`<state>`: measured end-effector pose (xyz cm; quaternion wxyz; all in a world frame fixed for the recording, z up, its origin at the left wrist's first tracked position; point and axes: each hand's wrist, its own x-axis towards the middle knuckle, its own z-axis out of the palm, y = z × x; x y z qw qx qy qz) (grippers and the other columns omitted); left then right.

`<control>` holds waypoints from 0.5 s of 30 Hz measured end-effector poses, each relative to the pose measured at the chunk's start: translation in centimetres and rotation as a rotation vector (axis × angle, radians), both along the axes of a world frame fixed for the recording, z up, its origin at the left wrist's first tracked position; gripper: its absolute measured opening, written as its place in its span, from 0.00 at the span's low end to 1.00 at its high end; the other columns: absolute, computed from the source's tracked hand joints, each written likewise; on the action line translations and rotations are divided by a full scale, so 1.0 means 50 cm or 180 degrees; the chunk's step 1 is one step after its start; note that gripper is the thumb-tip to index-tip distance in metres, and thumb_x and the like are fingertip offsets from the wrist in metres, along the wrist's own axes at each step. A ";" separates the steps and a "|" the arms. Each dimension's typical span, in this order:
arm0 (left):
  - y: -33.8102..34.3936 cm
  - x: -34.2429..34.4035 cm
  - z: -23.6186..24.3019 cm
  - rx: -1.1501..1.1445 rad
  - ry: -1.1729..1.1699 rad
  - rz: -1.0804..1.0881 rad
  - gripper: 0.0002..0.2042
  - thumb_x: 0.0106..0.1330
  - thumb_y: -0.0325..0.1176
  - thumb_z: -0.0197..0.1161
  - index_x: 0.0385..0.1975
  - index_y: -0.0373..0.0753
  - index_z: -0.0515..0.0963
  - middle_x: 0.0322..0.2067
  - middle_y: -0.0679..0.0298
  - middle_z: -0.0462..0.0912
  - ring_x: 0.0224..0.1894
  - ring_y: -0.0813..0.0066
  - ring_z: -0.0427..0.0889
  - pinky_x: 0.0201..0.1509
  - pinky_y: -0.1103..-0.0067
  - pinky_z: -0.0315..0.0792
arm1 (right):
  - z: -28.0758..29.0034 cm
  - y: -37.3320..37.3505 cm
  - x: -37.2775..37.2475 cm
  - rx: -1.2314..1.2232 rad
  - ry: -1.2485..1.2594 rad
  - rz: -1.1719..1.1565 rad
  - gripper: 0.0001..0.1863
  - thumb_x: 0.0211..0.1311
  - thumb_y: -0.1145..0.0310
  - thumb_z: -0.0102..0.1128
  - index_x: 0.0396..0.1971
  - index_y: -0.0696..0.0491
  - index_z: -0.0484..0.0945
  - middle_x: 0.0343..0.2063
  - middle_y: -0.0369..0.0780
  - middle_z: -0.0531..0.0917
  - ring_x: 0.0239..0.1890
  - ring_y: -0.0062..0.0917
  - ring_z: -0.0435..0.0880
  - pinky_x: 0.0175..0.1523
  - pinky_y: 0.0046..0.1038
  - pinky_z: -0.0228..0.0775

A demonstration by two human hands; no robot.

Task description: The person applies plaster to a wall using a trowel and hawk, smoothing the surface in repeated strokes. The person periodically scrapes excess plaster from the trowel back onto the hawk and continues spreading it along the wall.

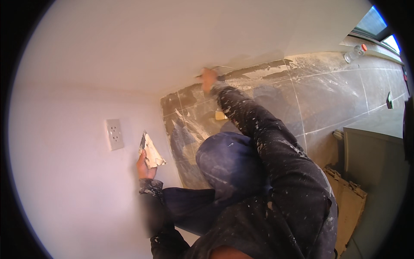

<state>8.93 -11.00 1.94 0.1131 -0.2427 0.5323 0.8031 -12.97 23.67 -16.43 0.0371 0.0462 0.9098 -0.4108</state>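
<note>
My left hand [146, 166] grips a triangular trowel blade [151, 151] coated with pale putty, held beside the white wall. Stretched forward along the skirting line, my right hand [209, 77] is closed round a flat-bladed tool, blurred and partly hidden, against the bottom of the wall [241, 34]. Dark putty-smeared floor tiles [271, 99] with pale grout lines lie below it. A brush with yellow bristles [221, 115] rests on the tiles, partly behind my right forearm. My dark, paint-spattered sleeves and a bent knee fill the lower middle.
A wall socket [114, 134] is at left. At upper right, a clear bottle with a red cap [354, 54] sits near a window [371, 23]. A grey-green cabinet or box [371, 151] stands at right, with torn cardboard [347, 203] beside it.
</note>
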 end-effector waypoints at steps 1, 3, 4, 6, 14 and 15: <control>-0.001 0.001 0.000 0.0052 -0.0003 -0.0013 0.21 0.69 0.39 0.57 0.59 0.38 0.68 0.51 0.62 0.78 0.51 0.67 0.78 0.55 0.68 0.72 | 0.028 -0.042 0.004 -0.0511 0.0015 -0.0100 0.11 0.64 0.71 0.54 0.43 0.61 0.75 0.37 0.46 0.80 0.36 0.31 0.82 0.40 0.31 0.76; -0.002 0.002 0.001 0.0065 -0.0055 0.0059 0.22 0.69 0.38 0.57 0.59 0.38 0.68 0.52 0.62 0.77 0.51 0.67 0.77 0.55 0.68 0.72 | 0.063 -0.127 0.027 -0.3365 -0.0653 -0.1041 0.11 0.64 0.72 0.52 0.43 0.62 0.74 0.38 0.48 0.80 0.37 0.33 0.82 0.41 0.31 0.77; -0.004 0.002 0.003 0.0085 0.0007 -0.0025 0.21 0.69 0.38 0.57 0.59 0.37 0.68 0.52 0.62 0.77 0.51 0.67 0.77 0.56 0.68 0.71 | 0.065 -0.153 0.040 -0.4296 -0.0773 -0.1249 0.11 0.65 0.72 0.51 0.43 0.63 0.74 0.38 0.49 0.80 0.37 0.34 0.82 0.42 0.31 0.77; -0.004 0.000 0.001 0.0079 0.0090 -0.0101 0.21 0.69 0.38 0.57 0.59 0.37 0.68 0.52 0.62 0.77 0.52 0.67 0.77 0.56 0.68 0.71 | 0.041 -0.169 0.066 -0.5480 -0.1033 -0.1320 0.11 0.65 0.73 0.50 0.42 0.64 0.74 0.39 0.50 0.79 0.38 0.35 0.82 0.43 0.31 0.78; -0.008 -0.001 -0.002 0.0130 0.0011 -0.0072 0.21 0.70 0.38 0.56 0.60 0.36 0.68 0.53 0.61 0.77 0.53 0.67 0.77 0.58 0.67 0.71 | -0.074 0.042 0.054 -0.0580 0.0993 -0.0645 0.12 0.62 0.67 0.56 0.35 0.62 0.82 0.28 0.50 0.84 0.30 0.34 0.84 0.36 0.30 0.76; -0.009 -0.001 -0.004 0.0142 0.0014 -0.0077 0.21 0.70 0.38 0.56 0.60 0.36 0.68 0.53 0.61 0.77 0.53 0.67 0.77 0.58 0.67 0.71 | -0.072 0.070 0.056 -0.0445 0.1061 -0.0925 0.12 0.61 0.66 0.57 0.31 0.60 0.83 0.24 0.48 0.84 0.27 0.34 0.84 0.34 0.31 0.75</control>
